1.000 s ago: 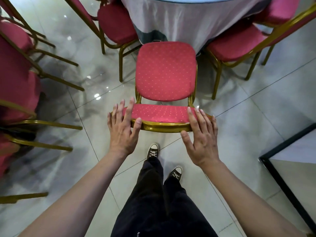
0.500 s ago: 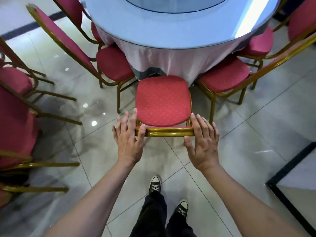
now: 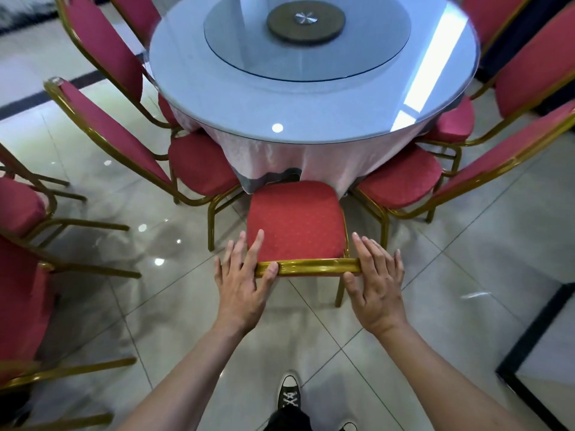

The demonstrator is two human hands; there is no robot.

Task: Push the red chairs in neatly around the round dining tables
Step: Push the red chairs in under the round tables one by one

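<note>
Two bare forearms rising from the bottom edge of the frame, no sleeves, watch or rings visible. Left hand (image 3: 241,286) and right hand (image 3: 378,286) both bare, short plain fingernails. At the bottom centre, a black canvas sneaker (image 3: 289,396) with white rubber toe cap, white sole edge and white laces. Black trouser leg (image 3: 287,423) just below it. White toe of a second sneaker (image 3: 348,427) at the bottom edge.

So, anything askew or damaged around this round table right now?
Nothing stands out. The red padded chair under both hands sits square to the glass-topped round table, front edge at the tablecloth; neighbouring chairs look tucked in, nothing damaged.
</note>
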